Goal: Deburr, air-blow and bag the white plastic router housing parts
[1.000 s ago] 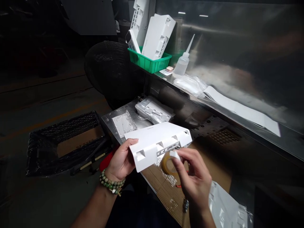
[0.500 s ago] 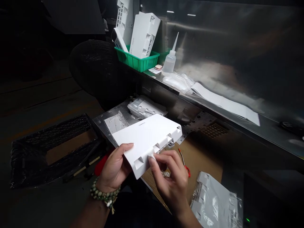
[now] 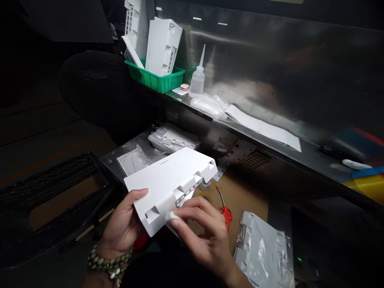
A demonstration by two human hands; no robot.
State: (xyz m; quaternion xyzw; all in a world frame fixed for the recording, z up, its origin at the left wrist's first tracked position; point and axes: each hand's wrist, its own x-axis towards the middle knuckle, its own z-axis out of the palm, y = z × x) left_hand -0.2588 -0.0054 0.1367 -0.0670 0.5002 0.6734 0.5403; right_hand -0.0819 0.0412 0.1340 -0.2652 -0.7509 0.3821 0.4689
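Observation:
A white plastic housing [image 3: 162, 176] with notches and slots along its near edge is tilted in front of me. My left hand [image 3: 123, 220] grips its left end, thumb on top and the fingers hidden beneath. Between the thumb and fingertips of my right hand [image 3: 204, 232] is a small wad of white cloth or tissue [image 3: 172, 216], at the housing's slotted edge near the left corner notch. Just beyond that hand, a red-handled air blow gun [image 3: 226, 216] with a thin bent nozzle lies on the brown cardboard [image 3: 249, 196].
Several white housings stand in a green bin [image 3: 162, 85] on the metal shelf, beside a dropper bottle [image 3: 197, 82], plastic bags [image 3: 208, 105] and folded white paper [image 3: 264, 128]. A bagged housing [image 3: 261, 248] lies at right. A black crate [image 3: 54, 200] is at lower left.
My right hand has slid the white wad along the slotted edge toward the near left corner. The view has turned right, bringing blue and yellow items in at the right edge.

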